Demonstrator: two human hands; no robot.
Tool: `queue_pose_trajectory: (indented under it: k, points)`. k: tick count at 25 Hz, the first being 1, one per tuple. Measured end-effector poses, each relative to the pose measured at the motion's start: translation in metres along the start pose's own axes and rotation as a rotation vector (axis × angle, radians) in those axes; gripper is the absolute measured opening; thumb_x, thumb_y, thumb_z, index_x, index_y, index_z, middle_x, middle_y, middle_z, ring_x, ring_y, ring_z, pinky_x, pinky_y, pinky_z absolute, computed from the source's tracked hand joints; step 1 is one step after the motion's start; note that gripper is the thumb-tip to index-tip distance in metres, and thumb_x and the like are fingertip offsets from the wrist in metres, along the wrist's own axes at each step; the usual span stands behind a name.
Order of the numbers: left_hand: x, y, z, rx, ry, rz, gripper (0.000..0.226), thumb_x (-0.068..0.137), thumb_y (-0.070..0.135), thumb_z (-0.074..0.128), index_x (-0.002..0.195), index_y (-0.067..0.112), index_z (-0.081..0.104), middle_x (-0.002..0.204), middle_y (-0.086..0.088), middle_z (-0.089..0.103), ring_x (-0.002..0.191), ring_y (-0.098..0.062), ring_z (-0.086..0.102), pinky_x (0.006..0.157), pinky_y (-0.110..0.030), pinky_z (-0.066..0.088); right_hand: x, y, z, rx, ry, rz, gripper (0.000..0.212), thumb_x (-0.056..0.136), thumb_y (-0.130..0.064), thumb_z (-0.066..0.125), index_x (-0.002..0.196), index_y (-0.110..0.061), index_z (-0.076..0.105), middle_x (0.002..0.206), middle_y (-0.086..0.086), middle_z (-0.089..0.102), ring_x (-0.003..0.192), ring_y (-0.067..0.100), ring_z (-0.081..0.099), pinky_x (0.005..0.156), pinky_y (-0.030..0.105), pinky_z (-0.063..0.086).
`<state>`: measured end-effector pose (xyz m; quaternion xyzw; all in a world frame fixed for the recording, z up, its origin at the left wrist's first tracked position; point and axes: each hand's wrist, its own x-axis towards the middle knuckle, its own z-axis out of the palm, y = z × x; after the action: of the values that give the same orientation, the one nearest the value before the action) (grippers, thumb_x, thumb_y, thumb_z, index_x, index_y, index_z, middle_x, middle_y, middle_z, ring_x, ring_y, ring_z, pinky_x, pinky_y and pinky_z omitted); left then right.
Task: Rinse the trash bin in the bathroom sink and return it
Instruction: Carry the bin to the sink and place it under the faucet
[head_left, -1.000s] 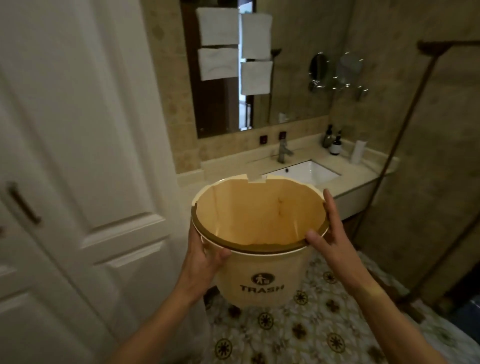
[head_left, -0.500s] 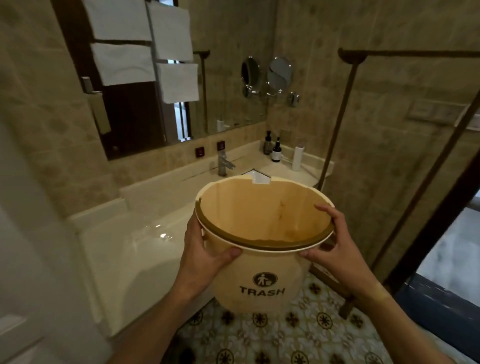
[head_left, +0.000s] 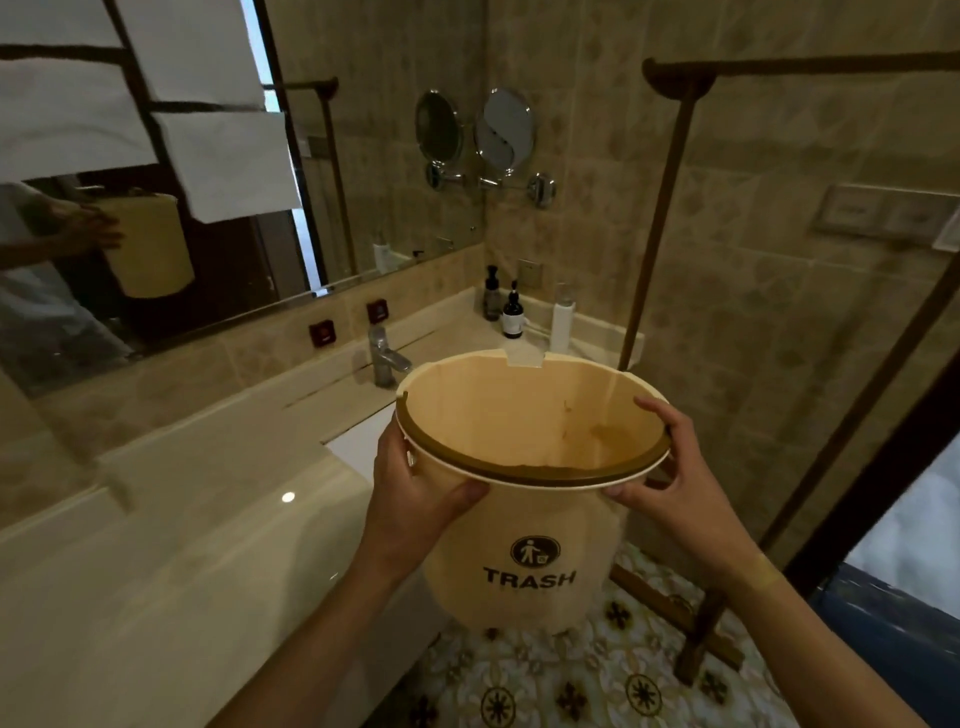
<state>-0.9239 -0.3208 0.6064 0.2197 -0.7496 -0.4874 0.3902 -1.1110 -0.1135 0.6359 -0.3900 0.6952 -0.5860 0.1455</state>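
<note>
Fingers (head_left: 655, 410) of both hands grip bin (head_left: 524, 525) marked "TRASH".

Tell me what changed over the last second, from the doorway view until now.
The person carried the trash bin from beside the white door up to the vanity; the faucet now sits just behind its rim. The right hand, open beside the rim a second ago, closed onto it. The left hand kept its grip, and the bin stayed upright and empty.
</note>
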Motion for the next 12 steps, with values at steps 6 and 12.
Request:
queue_pose_trajectory:
  k: [6, 12]
  points:
    - [0.094, -0.033, 0.076, 0.018, 0.109, -0.067, 0.123, 0.046, 0.085, 0.075, 0.149, 0.036, 0.028, 0.15, 0.008, 0.04, 0.137, -0.014, 0.042, 0.109, -0.05, 0.043, 0.131, 0.051, -0.049, -0.006, -0.115, -0.01, 0.098, 0.046, -0.062, 0.083, 0.13, -0.062, 0.035, 0.129, -0.035, 0.037, 0.125, 0.014, 0.047, 0.097, 0.039, 0.049]
    - [0.168, -0.049, 0.115, 0.047, 0.267, -0.152, 0.121, 0.045, 0.089, 0.07, 0.146, 0.038, 0.028, 0.145, 0.009, 0.041, 0.125, 0.0, 0.046, 0.094, -0.017, 0.041, 0.246, 0.086, -0.063, -0.051, -0.255, -0.026, 0.093, 0.048, -0.077, 0.074, 0.131, -0.059, 0.035, 0.124, -0.045, 0.033, 0.124, 0.016, 0.046, 0.1, 0.045, 0.047]
